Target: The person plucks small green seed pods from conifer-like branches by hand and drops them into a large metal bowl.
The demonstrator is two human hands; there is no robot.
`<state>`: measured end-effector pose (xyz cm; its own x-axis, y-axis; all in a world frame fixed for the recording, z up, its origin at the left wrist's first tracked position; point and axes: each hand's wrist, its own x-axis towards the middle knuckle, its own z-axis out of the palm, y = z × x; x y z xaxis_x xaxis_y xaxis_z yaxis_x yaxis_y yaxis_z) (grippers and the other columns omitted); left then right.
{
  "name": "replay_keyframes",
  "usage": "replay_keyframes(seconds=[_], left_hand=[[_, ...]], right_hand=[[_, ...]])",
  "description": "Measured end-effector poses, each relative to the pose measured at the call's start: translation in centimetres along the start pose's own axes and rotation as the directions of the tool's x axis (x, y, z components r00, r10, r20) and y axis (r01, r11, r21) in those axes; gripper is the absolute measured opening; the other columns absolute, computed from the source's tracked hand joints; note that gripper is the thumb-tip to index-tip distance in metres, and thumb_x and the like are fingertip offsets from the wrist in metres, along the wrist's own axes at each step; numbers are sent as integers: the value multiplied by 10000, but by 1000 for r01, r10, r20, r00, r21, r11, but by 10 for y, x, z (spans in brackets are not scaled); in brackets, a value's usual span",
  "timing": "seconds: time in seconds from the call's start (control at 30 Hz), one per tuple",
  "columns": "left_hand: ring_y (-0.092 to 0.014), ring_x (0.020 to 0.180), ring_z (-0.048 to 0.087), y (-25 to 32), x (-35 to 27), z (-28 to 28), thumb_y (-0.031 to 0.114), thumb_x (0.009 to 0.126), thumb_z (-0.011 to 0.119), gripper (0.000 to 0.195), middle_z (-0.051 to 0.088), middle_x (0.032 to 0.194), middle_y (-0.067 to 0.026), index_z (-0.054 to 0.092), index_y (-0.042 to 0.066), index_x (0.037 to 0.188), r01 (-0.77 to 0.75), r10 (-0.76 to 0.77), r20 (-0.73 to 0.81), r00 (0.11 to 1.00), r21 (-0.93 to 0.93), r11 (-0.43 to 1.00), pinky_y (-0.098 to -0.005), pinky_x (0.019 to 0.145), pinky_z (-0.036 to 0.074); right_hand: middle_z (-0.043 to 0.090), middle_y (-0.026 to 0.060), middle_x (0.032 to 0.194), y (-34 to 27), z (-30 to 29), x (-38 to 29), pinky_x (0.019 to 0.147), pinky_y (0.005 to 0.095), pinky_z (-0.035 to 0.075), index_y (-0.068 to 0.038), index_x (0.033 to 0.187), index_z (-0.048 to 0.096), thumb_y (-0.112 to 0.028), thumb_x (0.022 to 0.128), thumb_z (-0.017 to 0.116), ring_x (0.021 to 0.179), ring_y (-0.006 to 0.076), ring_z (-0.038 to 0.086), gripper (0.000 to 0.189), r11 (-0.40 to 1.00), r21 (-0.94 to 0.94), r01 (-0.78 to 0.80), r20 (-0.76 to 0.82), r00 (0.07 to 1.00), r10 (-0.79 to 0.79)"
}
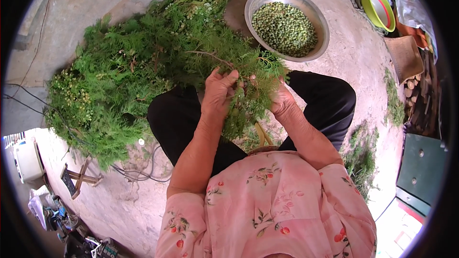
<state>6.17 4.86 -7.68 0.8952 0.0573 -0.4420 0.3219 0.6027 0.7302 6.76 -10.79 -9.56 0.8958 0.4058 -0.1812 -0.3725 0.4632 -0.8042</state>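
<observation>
My left hand (pixel 219 91) grips the stem of a leafy conifer branch (pixel 244 109), its thumb and index finger closed on the woody part. At the branch's right side, my right hand (pixel 281 96) is among the sprays, its fingers partly hidden by foliage, so its hold cannot be made out. The branch hangs over my lap between my knees. A large heap of green conifer cuttings (pixel 118 68), some bearing small pale cones, lies ahead and to the left. Beyond my right knee stands a wide metal basin (pixel 324 39) with many small green cones (pixel 283 28) in it.
A black cable (pixel 138 177) runs over the floor at left, near a small wooden folding stool (pixel 80 177). Loose green sprigs (pixel 362 157) lie at right. Farther right are a yellow-green basin (pixel 369 10), a brown mat (pixel 405 57), stacked firewood (pixel 412 91) and a dark green panel (pixel 417 166).
</observation>
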Motion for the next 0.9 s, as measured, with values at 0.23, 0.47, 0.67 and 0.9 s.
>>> replay_keyframes(seconds=[0.23,0.47,0.67,0.9], left_hand=[[-104,523,487,2,7,-2,79,780,643,160,522,623,-7,483,72,792,-6,-6,-213,977,-56,998,-265,538,449],[-108,517,463,-6,2,8,92,769,658,202,457,559,15,462,80,721,-15,1,-156,988,-85,996,-252,478,372],[-104,527,466,-1,4,1,167,790,642,156,529,654,-3,509,89,811,59,-49,-130,990,73,996,-250,473,364],[-118,710,521,7,12,-20,190,827,589,137,553,791,0,512,108,905,-94,85,-204,975,-33,995,-249,577,399]], right_hand=[[547,45,1097,-6,-11,9,800,278,462,-68,1188,439,-90,850,523,955,143,550,349,915,292,-279,-98,943,319],[576,117,1011,6,5,10,754,261,500,-26,1136,477,-165,822,588,870,184,585,361,968,232,-93,-158,979,132],[569,64,850,-4,-11,14,585,263,481,-25,1058,489,-102,828,574,692,165,568,257,939,271,-214,-97,964,248],[557,58,774,-17,-9,9,511,236,407,-16,950,550,-159,833,575,638,145,518,187,910,394,-130,-125,973,193]])
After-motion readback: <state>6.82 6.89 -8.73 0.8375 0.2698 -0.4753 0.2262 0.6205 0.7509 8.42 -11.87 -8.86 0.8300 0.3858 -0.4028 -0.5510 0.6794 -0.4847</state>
